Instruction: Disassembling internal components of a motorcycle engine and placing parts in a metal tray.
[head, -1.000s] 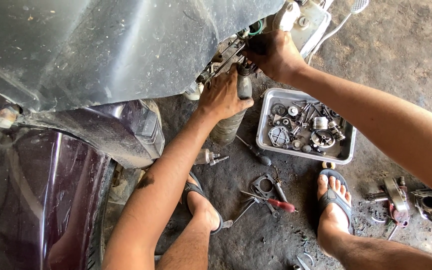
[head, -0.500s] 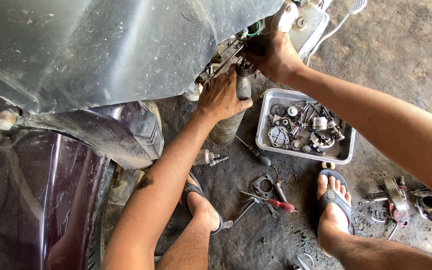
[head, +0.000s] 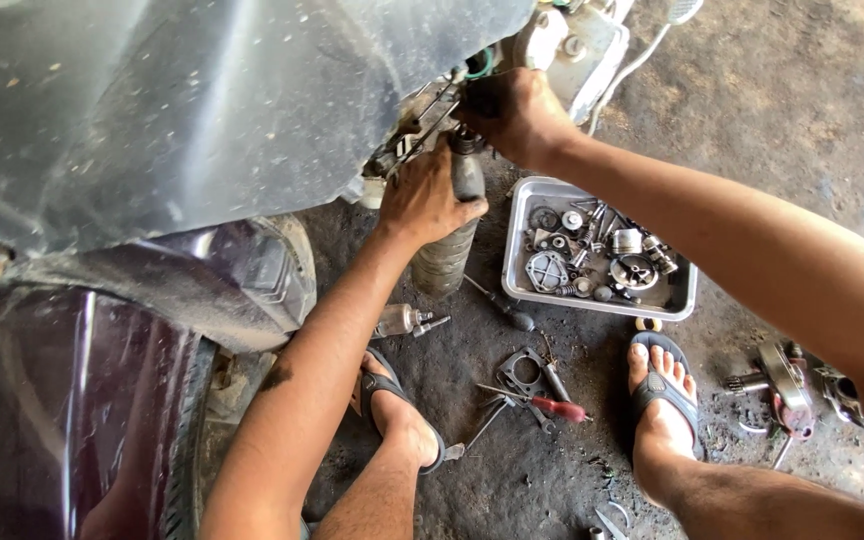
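Under the grey body panel: both hands work at the edge where the panel point(head: 202, 110) meets the machine's metal parts, above an oily concrete floor point(head: 802, 110).
Left hand: the left hand point(head: 427, 195) reaches up from below, its fingers curled and pressed together against the metal bracket point(head: 417, 125) at the panel's edge; whether they pinch anything there cannot be told.
Right hand: the right hand point(head: 517, 115) comes in from the right and is closed in a fist around a dark part at the top of the shock absorber point(head: 452, 240), the fingers wrapped tight and not spread.
Shock absorber: it stands nearly upright, between the two hands at its top end, its ribbed grey lower part just beside the left wrist and resting toward the floor.
Tray: a metal tray point(head: 522, 290) lies on the floor just right of the shock absorber, filled with gears, bolts and small round parts.
Floor tools: a red-handled screwdriver point(head: 552, 405) lies between the two feet, beside a flat dark gasket point(head: 520, 368) and a few loose tools.
Small part: a silver cylinder point(head: 402, 321) lies near the left forearm.
Feet: both feet wear flip-flops, the left foot point(head: 397, 415) under the left arm, the right foot point(head: 660, 395) just below the tray.
Far right: a rusty metal piece point(head: 787, 385) lies on the floor, well apart from the hands.
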